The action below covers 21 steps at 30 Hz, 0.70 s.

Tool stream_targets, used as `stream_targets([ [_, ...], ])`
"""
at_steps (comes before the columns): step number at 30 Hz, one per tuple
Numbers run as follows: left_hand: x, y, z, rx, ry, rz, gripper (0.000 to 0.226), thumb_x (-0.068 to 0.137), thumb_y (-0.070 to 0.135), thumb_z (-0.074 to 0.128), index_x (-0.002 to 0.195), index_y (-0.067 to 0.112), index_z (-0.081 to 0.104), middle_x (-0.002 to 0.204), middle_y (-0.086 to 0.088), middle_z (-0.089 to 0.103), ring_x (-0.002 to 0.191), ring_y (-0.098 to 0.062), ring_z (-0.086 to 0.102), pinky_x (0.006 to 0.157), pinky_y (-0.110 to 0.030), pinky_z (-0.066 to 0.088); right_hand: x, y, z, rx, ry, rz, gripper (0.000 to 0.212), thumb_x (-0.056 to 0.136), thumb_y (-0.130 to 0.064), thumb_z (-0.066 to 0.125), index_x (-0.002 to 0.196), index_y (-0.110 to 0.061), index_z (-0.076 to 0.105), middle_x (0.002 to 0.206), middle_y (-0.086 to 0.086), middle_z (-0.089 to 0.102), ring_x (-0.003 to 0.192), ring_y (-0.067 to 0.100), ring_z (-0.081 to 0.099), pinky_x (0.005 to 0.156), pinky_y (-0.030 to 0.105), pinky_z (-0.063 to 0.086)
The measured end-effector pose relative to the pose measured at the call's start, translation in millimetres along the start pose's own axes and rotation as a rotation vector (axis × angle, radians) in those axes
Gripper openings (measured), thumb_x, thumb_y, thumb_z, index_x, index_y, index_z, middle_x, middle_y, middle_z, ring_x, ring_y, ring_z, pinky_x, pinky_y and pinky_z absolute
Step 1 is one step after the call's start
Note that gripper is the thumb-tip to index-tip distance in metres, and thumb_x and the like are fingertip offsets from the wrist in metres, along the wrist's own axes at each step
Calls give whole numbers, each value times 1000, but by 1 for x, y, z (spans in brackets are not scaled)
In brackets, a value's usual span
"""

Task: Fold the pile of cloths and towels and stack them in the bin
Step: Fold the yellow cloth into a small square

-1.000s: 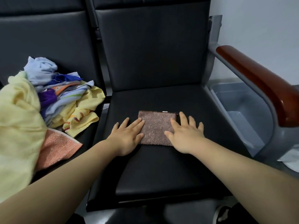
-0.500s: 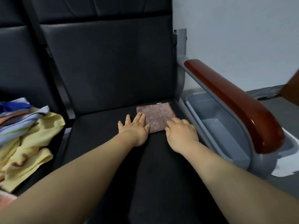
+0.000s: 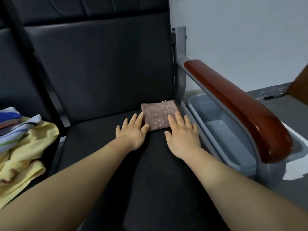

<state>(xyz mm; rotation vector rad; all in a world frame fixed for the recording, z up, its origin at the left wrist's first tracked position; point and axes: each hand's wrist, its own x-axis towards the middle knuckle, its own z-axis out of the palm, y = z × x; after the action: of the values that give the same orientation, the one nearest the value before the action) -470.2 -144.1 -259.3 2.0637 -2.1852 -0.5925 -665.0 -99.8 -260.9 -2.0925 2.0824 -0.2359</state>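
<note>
The left forearm (image 3: 66, 189) and right forearm (image 3: 233, 180) reach from the lower corners to mid-frame. The left grip (image 3: 132, 133) and right grip (image 3: 182, 135) lie side by side, palms down, fingers straight and slightly spread.

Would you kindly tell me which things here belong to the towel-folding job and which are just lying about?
Belongs to the job:
- folded brown towel, touched by left hand and right hand
- pile of unfolded cloths on the next seat
- grey bin beside the chair

Just lying about:
- wooden armrest
- white sheet on the floor
</note>
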Motion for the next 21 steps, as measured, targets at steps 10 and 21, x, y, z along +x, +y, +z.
stream_targets([
  [10, -188, -172, -78, 6, 209, -192, 52, 102, 49, 49, 144, 20, 51, 143, -7, 58, 132, -25, 52, 106, -35, 39, -97, -162, 22, 98, -223, -449, 63, 106, -53, 43, 163, -31, 28, 175, -2, 8, 161, 26, 3, 130, 49, 8],
  [21, -307, -318, -169, 229, 499, -542, 58, 90, 64, 60, 134, 26, 53, 131, -6, 53, 120, -33, 52, 94, -46, 49, -133, -399, 28, 295, -360, -688, 29, 103, -37, 49, 124, -23, 61, 135, 3, 56, 126, 32, 53, 102, 45, 47],
])
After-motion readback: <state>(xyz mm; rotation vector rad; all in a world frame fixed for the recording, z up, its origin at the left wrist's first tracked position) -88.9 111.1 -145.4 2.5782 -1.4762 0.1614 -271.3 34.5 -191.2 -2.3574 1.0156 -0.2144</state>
